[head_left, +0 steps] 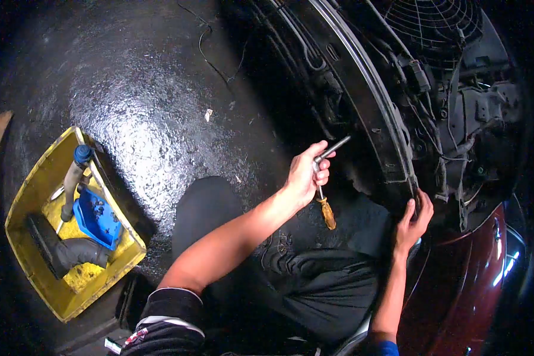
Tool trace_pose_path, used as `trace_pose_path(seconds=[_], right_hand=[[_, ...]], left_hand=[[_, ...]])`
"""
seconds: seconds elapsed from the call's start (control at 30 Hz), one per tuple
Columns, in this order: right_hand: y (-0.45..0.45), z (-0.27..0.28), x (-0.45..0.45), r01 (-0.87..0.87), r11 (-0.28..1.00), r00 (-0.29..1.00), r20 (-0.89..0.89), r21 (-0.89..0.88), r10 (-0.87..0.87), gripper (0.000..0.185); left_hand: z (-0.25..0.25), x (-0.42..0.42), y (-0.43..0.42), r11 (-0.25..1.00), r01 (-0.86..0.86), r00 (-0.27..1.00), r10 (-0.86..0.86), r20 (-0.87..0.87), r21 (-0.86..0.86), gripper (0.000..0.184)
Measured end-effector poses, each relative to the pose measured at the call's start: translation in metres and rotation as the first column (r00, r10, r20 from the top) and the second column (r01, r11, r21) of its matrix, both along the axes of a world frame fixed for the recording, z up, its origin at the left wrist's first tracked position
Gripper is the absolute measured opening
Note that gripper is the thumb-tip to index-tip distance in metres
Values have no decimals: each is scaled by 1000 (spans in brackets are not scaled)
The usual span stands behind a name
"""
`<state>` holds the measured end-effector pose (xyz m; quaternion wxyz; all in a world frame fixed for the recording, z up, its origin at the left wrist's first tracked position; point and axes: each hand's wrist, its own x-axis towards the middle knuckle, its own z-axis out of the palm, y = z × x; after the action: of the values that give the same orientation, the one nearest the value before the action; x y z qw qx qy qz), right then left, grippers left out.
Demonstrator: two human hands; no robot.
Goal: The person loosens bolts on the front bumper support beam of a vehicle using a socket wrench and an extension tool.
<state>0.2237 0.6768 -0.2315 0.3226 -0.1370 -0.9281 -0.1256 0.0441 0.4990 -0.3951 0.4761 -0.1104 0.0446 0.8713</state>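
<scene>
My left hand (307, 174) is closed around the metal shank of a socket wrench (335, 148). Its socket end points up and right toward the car's front, and its worn amber handle (327, 215) hangs below my fingers. At the lower end of the long black front crossbar (374, 113), my right hand (416, 218) has its thumb and fingers around the bar's edge. What the fingertips press behind that edge is hidden. The crossbar has a shiny metal strip along its length.
A yellow bin (133, 252) on the left holds a blue tray (101, 219), a black hose (71, 252) and a blue-capped tool (83, 155). Fan grille (433, 26) and loose wiring lie behind the crossbar. A dark red body panel (457, 291) is at lower right. The floor (142, 113) looks wet.
</scene>
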Motion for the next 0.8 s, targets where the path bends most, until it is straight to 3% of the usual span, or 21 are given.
trace_pose_path(seconds=[0.07,0.1,0.13,0.2,0.23,0.27,0.33,0.47,0.6,0.7,0.8], right_hand=[[-29,-6,-7,-184,938,982,-9,-292,190,28],[-52,-13,-23,-98,762,988,28,-640,151,31],[-70,-22,-43,20,462,990,83,-886,116,34],[-68,-53,-77,132,-80,983,119,-988,143,47],[-67,-64,-95,102,-301,989,63,-948,135,52],[-65,-72,-111,67,-505,993,6,-861,121,57],[-57,-82,-132,-26,-609,959,-192,-793,208,53],[-40,-97,-147,-24,-629,988,-114,-777,103,22],[-23,-113,-159,-50,-591,997,-73,-805,15,15],[-27,-115,-164,-64,-575,998,-59,-816,-28,15],[-33,-111,-168,-76,-565,997,-58,-822,-51,16]], left_hand=[[20,4,-10,992,-115,993,114,-15,-47,25],[17,6,-7,981,-193,981,193,-2,25,23],[15,6,-7,975,-208,978,206,33,82,28],[24,5,-6,961,-270,962,267,54,60,33],[18,4,-3,947,-288,958,284,45,141,46],[14,2,-2,947,-289,957,290,14,137,47],[5,2,1,940,-310,948,317,-29,143,46],[-2,12,0,950,-310,933,299,-201,-26,44],[-17,22,-13,970,-240,931,239,-274,30,41],[-28,21,-28,955,-294,889,289,-354,41,48],[-29,19,-39,948,-319,852,285,-438,-4,44]])
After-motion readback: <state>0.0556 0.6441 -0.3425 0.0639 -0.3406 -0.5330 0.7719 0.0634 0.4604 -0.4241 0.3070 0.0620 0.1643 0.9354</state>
